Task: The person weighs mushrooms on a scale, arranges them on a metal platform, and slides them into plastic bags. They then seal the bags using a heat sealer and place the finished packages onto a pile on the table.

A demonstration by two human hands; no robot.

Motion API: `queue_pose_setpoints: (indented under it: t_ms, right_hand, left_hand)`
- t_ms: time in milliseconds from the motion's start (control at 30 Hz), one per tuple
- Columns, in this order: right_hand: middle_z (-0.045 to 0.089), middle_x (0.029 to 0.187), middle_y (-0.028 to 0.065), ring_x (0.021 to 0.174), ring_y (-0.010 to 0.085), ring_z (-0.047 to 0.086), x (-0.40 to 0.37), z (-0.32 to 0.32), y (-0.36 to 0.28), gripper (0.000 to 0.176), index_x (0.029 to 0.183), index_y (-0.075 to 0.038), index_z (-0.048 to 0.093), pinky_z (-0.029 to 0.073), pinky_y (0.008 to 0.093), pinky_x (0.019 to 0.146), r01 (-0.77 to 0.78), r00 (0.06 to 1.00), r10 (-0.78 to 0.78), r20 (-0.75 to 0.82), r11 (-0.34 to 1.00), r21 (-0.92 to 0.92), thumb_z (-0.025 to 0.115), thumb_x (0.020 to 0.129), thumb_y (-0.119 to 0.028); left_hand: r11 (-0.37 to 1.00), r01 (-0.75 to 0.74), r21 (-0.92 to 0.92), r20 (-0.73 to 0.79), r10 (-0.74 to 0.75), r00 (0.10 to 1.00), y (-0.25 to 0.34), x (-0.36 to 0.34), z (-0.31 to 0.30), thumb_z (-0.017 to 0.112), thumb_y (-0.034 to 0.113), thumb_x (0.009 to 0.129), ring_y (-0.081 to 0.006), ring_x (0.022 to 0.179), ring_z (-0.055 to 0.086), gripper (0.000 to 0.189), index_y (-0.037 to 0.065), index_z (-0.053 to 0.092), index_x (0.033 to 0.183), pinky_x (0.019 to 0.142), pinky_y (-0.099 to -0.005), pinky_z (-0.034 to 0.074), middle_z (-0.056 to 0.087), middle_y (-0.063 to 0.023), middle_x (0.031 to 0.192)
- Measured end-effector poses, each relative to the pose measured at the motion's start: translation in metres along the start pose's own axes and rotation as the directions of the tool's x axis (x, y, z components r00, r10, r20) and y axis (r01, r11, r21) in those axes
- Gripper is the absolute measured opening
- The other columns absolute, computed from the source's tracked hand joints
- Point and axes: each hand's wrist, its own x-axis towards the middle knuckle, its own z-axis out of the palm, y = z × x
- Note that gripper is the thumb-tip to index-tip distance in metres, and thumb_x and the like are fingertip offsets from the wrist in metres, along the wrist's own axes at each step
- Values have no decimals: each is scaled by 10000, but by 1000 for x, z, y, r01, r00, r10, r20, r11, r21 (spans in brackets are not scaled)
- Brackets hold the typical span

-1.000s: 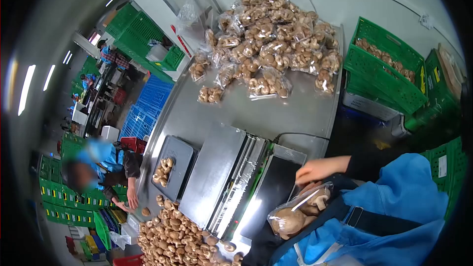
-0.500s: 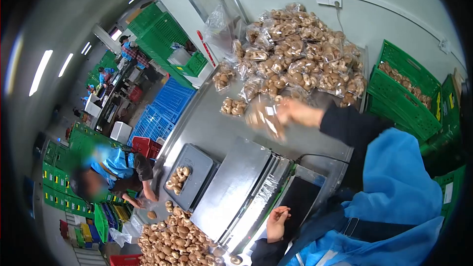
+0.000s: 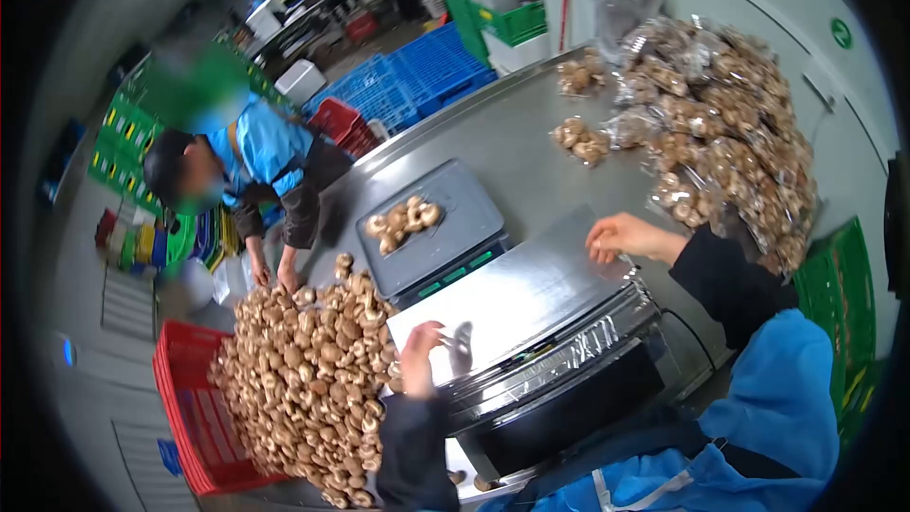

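My left hand (image 3: pixel 419 360) is over the left end of a shiny metal plate (image 3: pixel 517 294), fingers bent and apart, with nothing visible in them. Beside it lies a big heap of loose brown mushrooms (image 3: pixel 303 370). Over the right end of the plate hovers my right hand (image 3: pixel 626 237), its fingers loosely curled and no bag in it. The plate belongs to a wrapping machine (image 3: pixel 569 384) with clear film along its front. Behind the plate, a grey tray (image 3: pixel 464 204) on a scale holds several mushrooms (image 3: pixel 406 223).
Bagged mushrooms (image 3: pixel 725 123) are piled at the right, with two bags apart from the pile. Across the table a co-worker's hands (image 3: pixel 275 270) touch the mushroom heap. A red crate (image 3: pixel 190 408) stands at left, green crates (image 3: pixel 839 303) at right.
My right hand has let go of the mushroom bag and come back to the metal plate. My left hand has moved to the plate's left end. The view has turned toward the heap.
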Motion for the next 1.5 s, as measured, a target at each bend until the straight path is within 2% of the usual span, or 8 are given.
queue_pose_setpoints:
  t_ms: [367, 633, 800, 900, 1100, 1133, 1400, 1500]
  right_hand:
    - [575, 1156, 168, 1043, 229, 572, 224, 105, -45, 458, 1265, 5, 457, 473, 320, 833, 196, 949, -232, -212, 965, -174, 608, 902, -231]
    - [489, 1274, 206, 1182, 304, 490, 327, 140, -26, 545, 1322, -9, 416, 410, 349, 957, 290, 914, -333, -232, 936, -202, 633, 844, -156]
    - [503, 1238, 154, 956, 235, 554, 255, 131, -37, 519, 1320, -49, 442, 452, 324, 857, 333, 896, -397, -201, 897, -290, 625, 843, -141]
    - [511, 1179, 122, 787, 165, 523, 181, 122, -17, 508, 1310, -55, 461, 461, 295, 765, 341, 906, -381, -183, 915, -214, 630, 836, -124]
    - [496, 1148, 108, 827, 171, 506, 30, 125, 29, 510, 1305, -49, 461, 448, 300, 803, 260, 928, -320, -192, 923, -282, 631, 828, -100]
    - [488, 1152, 107, 886, 179, 517, 14, 126, 29, 499, 1303, -48, 462, 441, 304, 833, 225, 937, -284, -205, 937, -268, 624, 834, -101]
    - [488, 1237, 115, 1020, 209, 530, -35, 111, 26, 498, 1304, -27, 434, 475, 312, 825, 191, 870, -377, -317, 852, -488, 630, 857, -129]
    - [575, 1022, 98, 977, 267, 533, -75, 84, 35, 287, 1054, -34, 614, 450, 351, 824, 178, 768, -525, -368, 726, -664, 674, 805, -164]
  left_hand:
    - [946, 16, 323, -80, 11, 997, -95, 286, -115, 654, 429, 853, -264, 1114, 524, 786, 58, 265, 1427, 910, -385, 448, 482, -176, 1298]
    - [879, -200, 432, 42, 202, 978, -59, 287, -74, 867, 281, 644, -257, 1072, 550, 920, -53, 343, 1322, 928, -352, 446, 547, -182, 1170]
    - [873, -315, 373, -13, 344, 939, -52, 220, -45, 853, 154, 660, -208, 923, 593, 878, -37, 311, 1324, 714, -273, 527, 498, -167, 1165]
    - [924, -116, 363, -71, 152, 986, -21, 132, -8, 877, 212, 612, -278, 1033, 536, 883, -44, 376, 1293, 886, -338, 458, 483, -177, 1194]
    - [933, -76, 352, 41, 66, 997, -36, 11, 47, 894, 198, 592, -302, 1094, 508, 926, -6, 352, 1314, 925, -367, 446, 450, -187, 1196]
    - [865, -201, 460, 88, 180, 980, -32, -1, 54, 874, 142, 629, -144, 844, 523, 913, -19, 312, 1331, 714, -282, 486, 460, -123, 1158]
    - [915, -18, 404, 77, -14, 997, -19, -37, 43, 814, 226, 725, -280, 1017, 538, 988, -16, 179, 1441, 879, -361, 456, 400, -226, 1308]
    - [685, -184, 705, -55, 311, 949, -17, -74, -2, 699, 164, 824, -275, 913, 589, 376, -58, 559, 1093, 749, -366, 478, 603, -198, 985]
